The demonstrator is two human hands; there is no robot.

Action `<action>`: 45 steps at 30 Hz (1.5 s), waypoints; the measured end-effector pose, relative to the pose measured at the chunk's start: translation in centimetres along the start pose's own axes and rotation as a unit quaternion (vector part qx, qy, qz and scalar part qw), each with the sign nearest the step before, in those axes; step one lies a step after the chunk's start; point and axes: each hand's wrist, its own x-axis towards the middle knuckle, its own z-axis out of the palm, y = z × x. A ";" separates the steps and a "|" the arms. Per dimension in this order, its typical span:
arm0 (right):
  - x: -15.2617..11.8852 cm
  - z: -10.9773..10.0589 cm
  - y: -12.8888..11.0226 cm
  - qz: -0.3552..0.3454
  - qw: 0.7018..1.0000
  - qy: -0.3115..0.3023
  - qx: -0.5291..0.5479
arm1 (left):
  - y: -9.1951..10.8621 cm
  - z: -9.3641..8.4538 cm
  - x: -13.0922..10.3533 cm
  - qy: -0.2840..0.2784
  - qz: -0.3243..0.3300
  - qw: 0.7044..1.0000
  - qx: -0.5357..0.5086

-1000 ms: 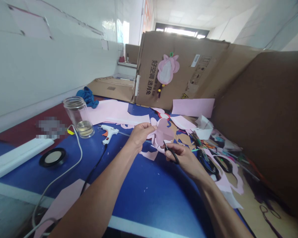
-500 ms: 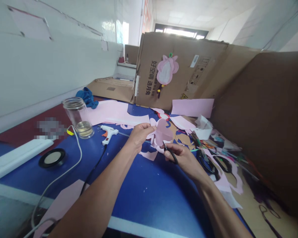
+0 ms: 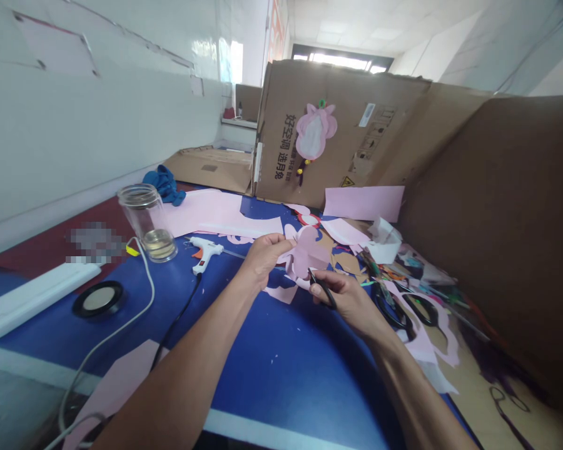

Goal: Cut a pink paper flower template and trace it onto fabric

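Between thumb and fingers, my left hand [image 3: 265,253] pinches a pink petal-shaped paper cutout [image 3: 308,249], raised over the blue table [image 3: 267,356]. My right hand [image 3: 340,297] is closed round small black-handled scissors [image 3: 326,292]. Their blades point up toward the lower edge of the cutout; whether they touch it I cannot tell. Below the hands lies a pink paper scrap [image 3: 282,293]. A white glue gun [image 3: 206,253] rests on the table to the left of my left hand.
A glass jar [image 3: 150,219] with some liquid stands at the left, by a black tape roll [image 3: 98,299] and a white power strip [image 3: 42,294]. Cardboard [image 3: 347,137] rises behind, bearing a pink paper decoration [image 3: 315,134]. Black-handled shears [image 3: 389,309] and paper scraps crowd the right.
The pink cutout has turned slightly, its lobes now spread more to the right. Both hands stay in nearly the same place.
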 end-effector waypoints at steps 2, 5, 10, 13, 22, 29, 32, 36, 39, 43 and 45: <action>0.0 0.0 0.1 -0.002 1.000 -0.001 -0.003 | 0.0 0.0 0.1 0.004 0.006 1.000 -0.001; 0.0 0.0 0.1 -0.001 1.000 -0.002 -0.003 | -0.1 -0.2 0.2 0.006 0.014 1.000 0.002; 0.0 0.1 0.0 0.006 1.000 0.002 0.004 | -0.3 -0.2 0.3 0.003 0.020 1.000 0.007; 0.1 0.2 0.0 0.012 1.000 0.001 0.010 | -0.3 -0.1 0.3 0.000 0.024 1.000 0.007; 0.0 0.3 -0.2 0.019 1.000 0.007 0.018 | -0.3 -0.1 0.3 0.003 0.025 1.000 0.007; 0.1 0.3 0.1 0.020 1.000 0.003 0.018 | -0.4 -0.1 0.4 0.002 0.019 1.000 0.008; 0.1 0.3 0.2 0.020 1.000 0.006 0.018 | -0.5 -0.1 0.4 -0.001 0.019 1.000 0.008; 0.2 0.4 0.2 0.025 0.999 0.006 0.033 | -0.5 -0.1 0.4 0.000 0.020 1.000 0.008; 0.2 0.4 0.2 0.023 0.999 0.005 0.039 | -0.5 -0.1 0.4 0.001 0.019 1.000 0.007; 0.1 0.3 0.0 0.019 0.999 0.002 0.032 | -0.4 -0.1 0.4 0.002 0.016 1.000 0.006; 0.1 0.2 0.0 0.021 0.999 0.002 0.033 | -0.4 -0.1 0.4 0.003 0.017 1.000 0.005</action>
